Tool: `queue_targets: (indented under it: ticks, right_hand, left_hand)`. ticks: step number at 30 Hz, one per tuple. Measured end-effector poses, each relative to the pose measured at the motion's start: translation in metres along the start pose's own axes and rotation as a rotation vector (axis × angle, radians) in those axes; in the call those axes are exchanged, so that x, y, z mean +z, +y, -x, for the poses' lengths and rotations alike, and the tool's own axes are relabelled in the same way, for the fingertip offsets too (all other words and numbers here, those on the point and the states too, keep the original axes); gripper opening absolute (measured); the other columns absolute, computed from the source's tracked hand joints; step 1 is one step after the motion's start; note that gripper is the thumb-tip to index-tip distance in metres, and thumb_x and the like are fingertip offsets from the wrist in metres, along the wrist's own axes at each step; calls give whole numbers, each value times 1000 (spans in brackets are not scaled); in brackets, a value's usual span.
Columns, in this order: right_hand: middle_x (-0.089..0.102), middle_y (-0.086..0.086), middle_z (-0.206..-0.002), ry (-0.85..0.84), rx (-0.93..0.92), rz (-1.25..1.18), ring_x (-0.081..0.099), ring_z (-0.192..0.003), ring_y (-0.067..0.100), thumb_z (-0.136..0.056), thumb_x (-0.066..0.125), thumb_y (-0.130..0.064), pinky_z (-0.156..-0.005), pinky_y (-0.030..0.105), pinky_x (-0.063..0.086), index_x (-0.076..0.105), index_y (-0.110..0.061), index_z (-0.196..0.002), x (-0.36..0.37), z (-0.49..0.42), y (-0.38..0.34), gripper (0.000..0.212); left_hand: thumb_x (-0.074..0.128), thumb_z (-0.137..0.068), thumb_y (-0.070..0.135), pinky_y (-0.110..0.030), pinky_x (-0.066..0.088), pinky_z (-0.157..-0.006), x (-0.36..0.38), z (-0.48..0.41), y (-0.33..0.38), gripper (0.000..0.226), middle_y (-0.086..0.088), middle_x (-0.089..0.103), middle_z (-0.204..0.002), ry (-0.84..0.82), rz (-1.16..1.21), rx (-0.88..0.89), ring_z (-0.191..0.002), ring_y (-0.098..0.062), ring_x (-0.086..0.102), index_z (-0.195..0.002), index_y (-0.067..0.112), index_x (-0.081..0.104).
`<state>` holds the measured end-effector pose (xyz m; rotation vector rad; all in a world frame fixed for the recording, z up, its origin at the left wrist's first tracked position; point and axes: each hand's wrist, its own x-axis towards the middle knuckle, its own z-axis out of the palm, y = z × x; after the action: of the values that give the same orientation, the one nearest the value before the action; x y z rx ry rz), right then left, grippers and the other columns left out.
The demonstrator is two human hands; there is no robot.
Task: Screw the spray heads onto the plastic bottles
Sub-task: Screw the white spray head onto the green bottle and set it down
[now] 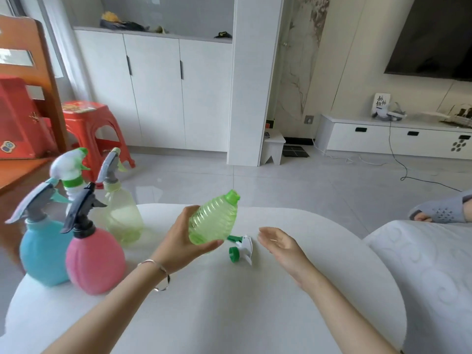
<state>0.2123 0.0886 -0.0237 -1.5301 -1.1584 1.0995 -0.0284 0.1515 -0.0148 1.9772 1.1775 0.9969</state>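
My left hand (178, 238) grips a ribbed green plastic bottle (213, 221) by its base and holds it tilted above the table, its bare neck pointing up and to the right. A white spray head with a green collar (241, 250) lies on the white table (229, 302) just below the bottle. My right hand (279, 242) hovers to the right of that spray head with its fingers apart and nothing in it.
At the left of the table stand a blue bottle (42, 251), a pink bottle (95, 261), a pale yellow-green bottle (124, 213) and a white one (71, 175) behind, each with a spray head on. A red stool (89, 123) stands beyond; a white cushion (434, 277) is at right.
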Motion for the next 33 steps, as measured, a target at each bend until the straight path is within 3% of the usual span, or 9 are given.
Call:
queue_targets:
  ticks: [5,10,13,16,18,25,27,29,33]
  right_hand:
    - [62,-1,-117,35,137,138,56,-109,11,-82,66,-46,-81,21,39,63,-18,-111,13,-13,12,40]
    - [66,2,-93,145,200,436,59,-104,22,-71,63,-67,-84,32,44,64,-15,-87,37,-25,17,54]
    - [56,1,-81,189,233,652,57,-103,28,-70,51,-77,-76,33,36,43,-21,-65,50,-28,12,58]
    - [59,9,-117,213,289,769,49,-118,29,-68,47,-82,-94,36,34,57,-13,-98,61,-34,12,75]
    - [53,10,-130,226,325,803,43,-125,30,-68,48,-81,-98,37,30,53,-10,-121,66,-37,11,89]
    - [53,8,-126,92,433,740,43,-123,29,-67,60,-71,-96,33,36,52,-11,-120,66,-41,1,81]
    - [55,6,-106,53,390,605,50,-104,23,-66,69,-62,-84,32,40,55,-14,-98,63,-39,3,59]
    - [46,0,-86,20,330,450,46,-77,15,-69,74,-49,-63,28,34,43,-17,-81,60,-35,3,46]
    - [56,4,-96,-11,282,203,55,-70,15,-74,76,-27,-64,26,43,36,-13,-106,54,-27,1,53]
  left_hand:
    - [74,-51,65,4,34,-79,-29,27,-21,86,27,50,-116,38,26,-64,-110,16,46,-123,34,38]
    - [75,-52,62,5,31,-83,-37,43,-33,88,26,49,-122,56,36,-72,-113,22,40,-128,35,38]
    - [76,-54,60,5,31,-84,-39,43,-30,85,23,51,-122,67,56,-64,-113,20,42,-126,35,39]
    - [77,-56,58,-4,33,-92,-44,41,-27,85,18,52,-125,97,75,-48,-118,10,45,-128,33,40]
    - [79,-58,55,-17,36,-95,-47,41,-28,82,17,53,-125,118,74,-37,-119,2,48,-127,34,40]
    - [75,-55,66,-22,36,-97,-53,46,-32,86,18,52,-126,131,57,-64,-120,-1,48,-127,38,38]
    - [75,-55,66,-24,37,-99,-54,47,-33,87,15,52,-127,135,49,-64,-121,-3,48,-128,36,38]
    - [75,-55,65,-25,37,-100,-55,47,-34,87,14,52,-127,138,44,-67,-121,-4,48,-128,35,38]
    - [75,-56,63,-25,36,-100,-54,50,-34,89,12,51,-129,123,44,-69,-122,-6,47,-130,32,38]
